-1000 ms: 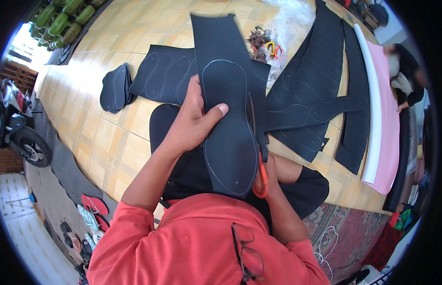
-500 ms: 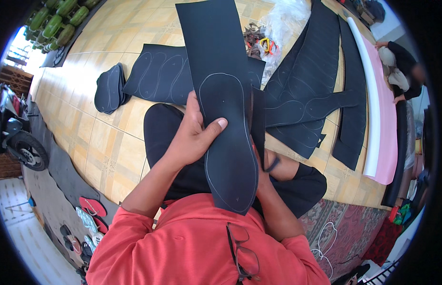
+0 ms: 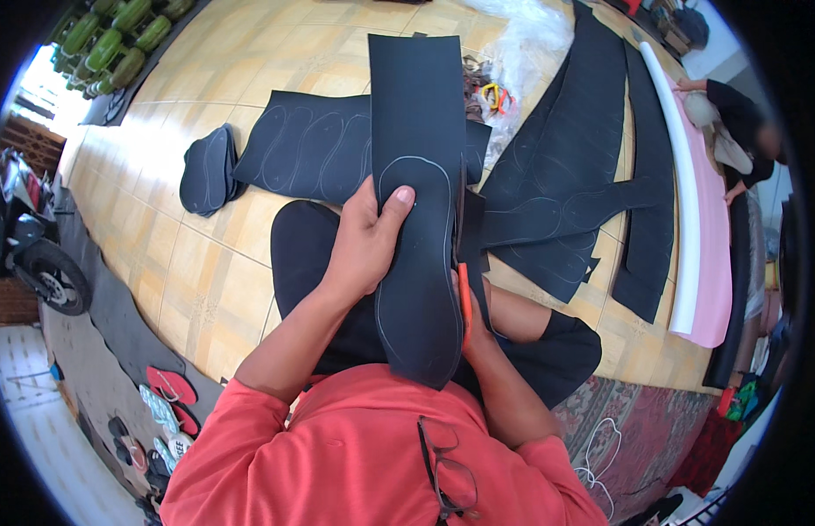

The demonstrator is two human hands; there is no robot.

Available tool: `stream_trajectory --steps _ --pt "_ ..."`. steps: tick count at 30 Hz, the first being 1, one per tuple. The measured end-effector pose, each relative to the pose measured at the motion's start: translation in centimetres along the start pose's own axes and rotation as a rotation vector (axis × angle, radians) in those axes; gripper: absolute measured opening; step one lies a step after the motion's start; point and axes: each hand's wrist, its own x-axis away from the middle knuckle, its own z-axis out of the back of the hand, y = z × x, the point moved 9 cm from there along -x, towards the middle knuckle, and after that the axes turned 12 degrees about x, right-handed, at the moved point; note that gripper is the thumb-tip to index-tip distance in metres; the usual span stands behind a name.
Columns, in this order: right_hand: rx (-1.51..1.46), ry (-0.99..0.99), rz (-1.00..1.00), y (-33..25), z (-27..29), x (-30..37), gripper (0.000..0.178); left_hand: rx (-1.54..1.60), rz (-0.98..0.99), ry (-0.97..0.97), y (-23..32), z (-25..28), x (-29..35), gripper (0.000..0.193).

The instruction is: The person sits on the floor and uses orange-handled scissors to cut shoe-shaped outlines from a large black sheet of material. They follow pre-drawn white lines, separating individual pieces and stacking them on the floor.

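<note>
A black sheet [image 3: 416,96] with a pale shoe-sole outline drawn on it stands lengthwise before me. My left hand [image 3: 365,241] grips its left edge, thumb on the front face and fingers behind. Along the right edge, my right hand [image 3: 478,326] is closed round the orange-handled scissors [image 3: 465,302]; most of that hand is hidden by the sheet. A narrow black strip [image 3: 472,219] hangs beside the outline's right side, above the handle. On the floor to the left lies a stack of black sole-shaped pieces [image 3: 210,171], next to another black sheet with several outlines [image 3: 307,145].
More marked black sheets [image 3: 570,145] and a long narrow offcut [image 3: 646,245] cover the floor at right. Beyond them are a white and pink roll [image 3: 701,228] and another person [image 3: 740,123]. Clear plastic [image 3: 535,35] lies at the back; a patterned rug [image 3: 644,421] is near right.
The black sheet has come down and turned more upright, its top shifting right. My left hand moved with it. The scissors' orange handle now shows at the sheet's right edge.
</note>
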Motion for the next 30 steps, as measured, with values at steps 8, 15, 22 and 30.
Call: stream_trajectory --steps 8,15,22,30 --pt "0.676 0.061 0.113 -7.8 -0.4 2.2 0.054 -0.156 0.036 -0.083 1.5 0.2 -1.1 0.029" --pt "0.486 -0.012 0.178 -9.0 -1.6 1.8 0.053 -0.366 0.043 -0.204 2.4 0.2 -1.2 0.03" --pt "0.5 -0.052 0.141 -8.7 -1.3 2.9 0.057 -0.386 0.217 -0.399 3.1 -0.4 -1.3 0.031" --pt "0.524 -0.119 0.077 -9.8 -0.4 4.5 0.05 -0.445 0.362 -0.617 2.7 0.3 -1.6 0.033"
